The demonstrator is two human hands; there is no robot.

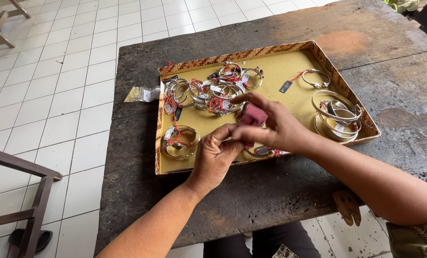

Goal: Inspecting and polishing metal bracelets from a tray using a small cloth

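Pink cloth (254, 116) sits pinched in the right hand (275, 128), between thumb and fingers (251, 99), which are closed on it. Cloth lies just above the left fingertips and touches a silver bangle (258, 152) whose lower arc shows below the right palm.

Head view: left hand (216, 157) is below and left of the cloth, its thumb and forefinger drawn together at the bangle's edge; the contact itself is partly hidden by the right hand. Both hands hover over the near edge of a shallow tray (318, 52) with a patterned rim. Beyond the fingers lies a heap of tagged bangles (208, 91). Left of the left hand is one coiled bangle (180, 142). Right of the right hand lies a stack of wide bangles (337, 114). Tray rests on a dark table (251, 200).
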